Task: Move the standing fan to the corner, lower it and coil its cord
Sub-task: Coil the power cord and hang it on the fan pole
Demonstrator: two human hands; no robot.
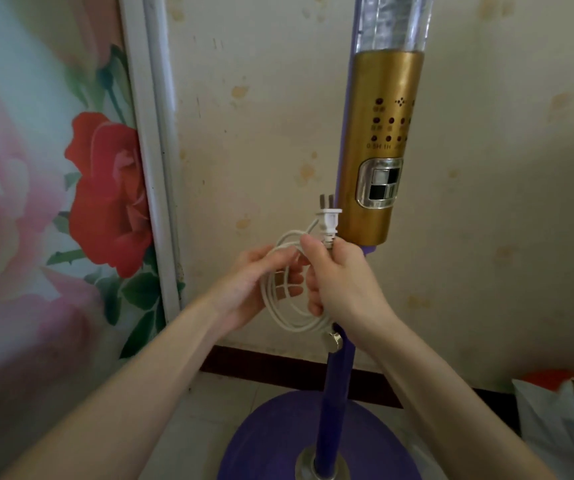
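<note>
My left grip (244, 285) is curled through the loops of the white cord (292, 328), which hang between my two grips. My right grip (344, 282) is closed round the cord just below the plug (329, 220), prongs up. The fan pole (336, 386) stands just behind it. I'd even the loops, wind the plug end around them, and tuck it snugly so nothing springs loose.
</note>
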